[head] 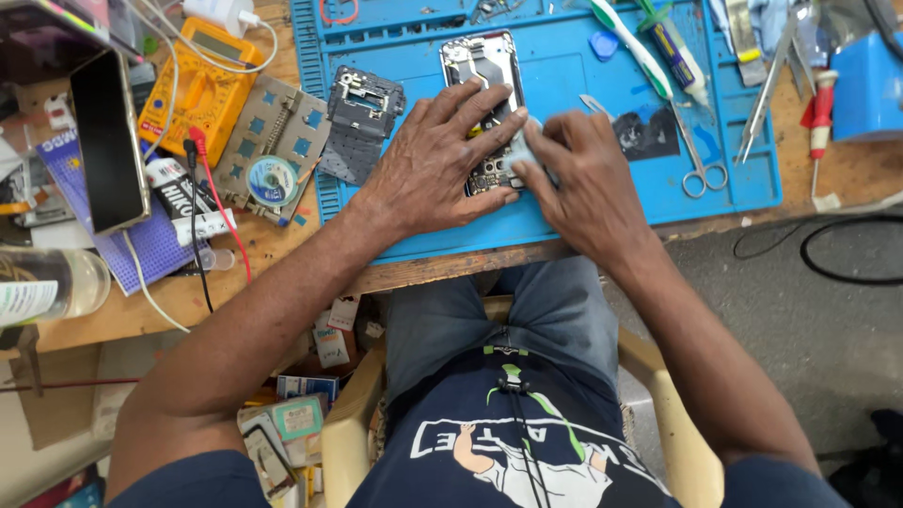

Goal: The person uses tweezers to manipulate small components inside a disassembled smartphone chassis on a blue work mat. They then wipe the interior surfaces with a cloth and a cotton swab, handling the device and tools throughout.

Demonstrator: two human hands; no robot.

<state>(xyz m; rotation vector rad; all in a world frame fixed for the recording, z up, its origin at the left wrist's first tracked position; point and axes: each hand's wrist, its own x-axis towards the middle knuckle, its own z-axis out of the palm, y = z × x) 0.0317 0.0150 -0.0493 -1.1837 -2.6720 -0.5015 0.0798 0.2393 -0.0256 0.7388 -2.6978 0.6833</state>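
Fig.: head view, centre of frame. I see the opened phone (482, 71) lying on the blue work mat (564, 216), long axis running top-to-bottom of the picture, its lower end under both hands. My left hand (437, 165) lies flat, fingers spread, pressing the phone's lower half down (not closed round it). My right hand (583, 179) comes in from the right w/ fingers pinched on a small pale cloth wad (523, 155), touching the phone's lower right edge. So the phone lies just left of the right-hand grip, and both hands are about equally near. Ctr-left: a dark circuit board part (362, 108) on the mat's left edge. Upper left: yellow multimeter (198, 85). Right: scissors (698, 160) and white-green toothbrush (630, 47).
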